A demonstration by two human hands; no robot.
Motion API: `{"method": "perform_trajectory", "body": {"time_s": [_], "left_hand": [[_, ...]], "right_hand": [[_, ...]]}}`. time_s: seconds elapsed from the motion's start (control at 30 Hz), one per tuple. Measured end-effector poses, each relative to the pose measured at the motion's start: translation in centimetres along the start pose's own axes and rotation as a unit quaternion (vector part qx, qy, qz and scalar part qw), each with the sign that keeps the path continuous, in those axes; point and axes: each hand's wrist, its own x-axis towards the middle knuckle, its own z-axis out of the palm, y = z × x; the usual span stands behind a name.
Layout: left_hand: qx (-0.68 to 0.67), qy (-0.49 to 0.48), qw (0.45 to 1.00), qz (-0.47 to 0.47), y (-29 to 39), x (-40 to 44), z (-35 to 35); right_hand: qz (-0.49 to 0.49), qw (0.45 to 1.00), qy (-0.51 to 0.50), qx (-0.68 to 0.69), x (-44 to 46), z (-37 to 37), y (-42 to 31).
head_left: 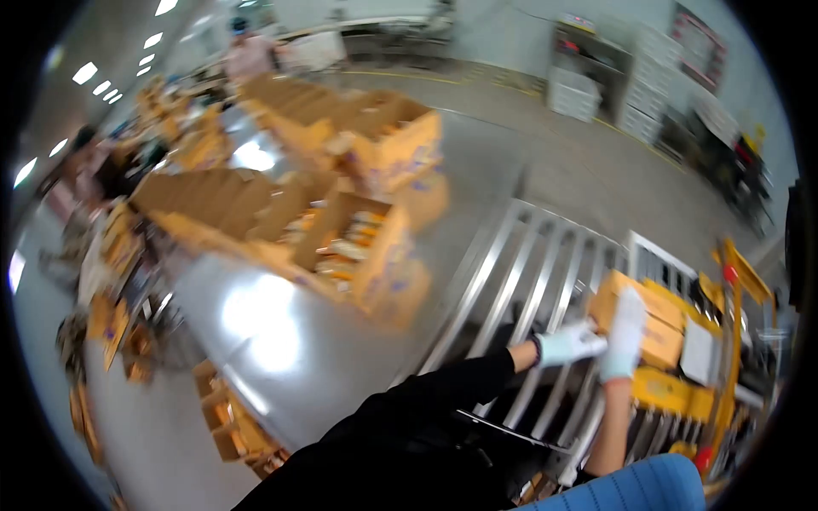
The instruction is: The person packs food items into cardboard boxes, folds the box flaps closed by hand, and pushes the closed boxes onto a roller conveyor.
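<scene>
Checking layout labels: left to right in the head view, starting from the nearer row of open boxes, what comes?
Nearer row of open brown cardboard boxes, white-gloved left hand, white-gloved right hand, flat white panel, upper round red knob.

The left hand's (569, 343) glove was white with a faint green tint, its cuff (536, 350) dark; the right hand's (625, 330) was plain white. Between and beyond them the box (665, 341) was orange-tan. Right of the hands, the machine (673, 392) was yellow with red knobs (730, 274). Left of them, rollers (533, 294) gleamed silver; farther left, cartons (381, 247) showed orange-tan with bluish print, packs (362, 232) orange and white, and the table (460, 183) grey. Far beyond, crates (573, 95) were white.
</scene>
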Motion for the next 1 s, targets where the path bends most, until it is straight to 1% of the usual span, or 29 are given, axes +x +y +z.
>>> {"method": "perform_trajectory", "body": {"time_s": [0.03,0.07,0.1,0.13,0.17,0.2,0.23,0.27,0.3,0.33,0.37,0.4,0.43,0.47,0.53,0.57,0.6,0.63,0.67,0.73,0.77,0.8,0.83,0.87,0.9,0.93,0.97,1.0], "left_hand": [[0.094,0.041,0.994,-0.037,3.0,-2.7,-0.7],[0.187,0.087,0.975,-0.081,5.0,-5.7,-2.1],[0.374,0.246,0.893,0.039,4.5,-8.3,-3.9],[0.56,0.392,0.717,0.135,3.3,-10.4,-7.5],[0.688,0.425,0.588,-0.01,8.8,-14.7,-9.6],[0.686,0.492,0.531,-0.069,10.0,-17.7,-12.7],[0.716,0.486,0.472,-0.168,11.7,-21.1,-13.4],[0.566,0.539,0.555,-0.285,10.6,-23.1,-15.6],[0.563,0.533,0.577,-0.256,8.7,-23.7,-16.4],[0.559,0.529,0.599,-0.221,7.7,-24.0,-16.0],[0.596,0.479,0.62,-0.177,7.0,-24.4,-14.8],[0.626,0.425,0.64,-0.136,5.7,-24.5,-13.0],[0.629,0.352,0.687,-0.095,5.2,-24.7,-11.6],[0.625,0.272,0.73,-0.054,5.5,-25.3,-10.5],[0.628,0.358,0.688,0.061,10.0,-26.9,-7.9],[0.576,0.394,0.713,0.068,10.7,-26.6,-8.5],[0.452,0.442,0.763,0.135,10.5,-25.4,-10.0],[0.37,0.416,0.822,0.119,10.4,-24.2,-11.5],[0.283,0.384,0.873,0.103,11.1,-23.0,-12.9],[0.361,0.311,0.878,-0.043,12.8,-19.6,-14.2],[0.43,0.27,0.859,-0.065,11.5,-17.2,-14.8],[0.498,0.227,0.832,-0.087,10.0,-15.0,-15.3],[0.483,0.225,0.839,-0.112,9.1,-13.6,-15.6],[0.484,0.224,0.839,-0.111,8.3,-13.7,-15.8],[0.471,0.282,0.835,-0.039,7.5,-13.7,-15.9],[0.451,0.335,0.826,0.032,6.6,-13.1,-15.9],[0.417,0.416,0.807,0.041,7.4,-14.4,-15.6],[0.33,0.51,0.788,0.097,6.0,-15.3,-15.4]], "right_hand": [[0.084,0.969,-0.094,0.213,1.6,-8.1,-1.3],[0.112,0.964,-0.127,0.204,1.2,-8.1,-0.6],[0.083,0.976,-0.067,0.192,-0.9,-5.3,1.0],[0.067,0.97,-0.031,0.23,-1.6,-4.7,2.2],[0.099,0.97,-0.04,0.216,-2.0,-4.2,2.6],[0.052,0.984,0.009,0.171,-3.1,-0.8,4.6],[0.042,0.986,-0.053,0.152,-2.4,0.5,4.8],[0.034,0.984,-0.117,0.127,-1.9,0.4,4.2],[0.026,0.962,-0.093,0.254,-1.8,0.7,1.8],[0.018,0.925,-0.064,0.375,-0.6,-1.3,-2.2],[0.098,0.826,-0.118,0.543,1.8,-7.5,-7.4],[0.051,0.852,-0.082,0.514,2.6,-8.7,-9.6],[0.006,0.875,-0.043,0.482,3.3,-9.9,-11.9],[0.008,0.869,0.0,0.494,4.3,-11.4,-14.3],[-0.105,0.922,-0.069,0.367,5.9,-14.8,-15.6],[-0.19,0.899,-0.097,0.381,5.9,-14.0,-15.9],[-0.274,0.845,-0.148,0.434,5.5,-13.2,-15.5],[-0.236,0.829,-0.192,0.469,5.0,-13.0,-15.7],[-0.195,0.81,-0.235,0.501,5.2,-14.6,-15.7],[-0.201,0.716,-0.307,0.594,6.9,-13.8,-13.2],[-0.111,0.66,-0.339,0.661,6.8,-13.1,-12.0],[-0.02,0.593,-0.364,0.718,6.5,-12.6,-11.2],[-0.074,0.757,-0.265,0.592,7.3,-13.3,-11.4],[-0.123,0.879,-0.153,0.434,8.4,-14.5,-12.1],[-0.122,0.88,-0.154,0.433,9.1,-15.2,-13.0],[-0.07,0.912,-0.098,0.393,9.5,-15.7,-14.3],[-0.015,0.937,-0.047,0.345,8.9,-16.4,-15.4],[-0.023,0.957,-0.072,0.28,7.5,-17.7,-16.9]]}}
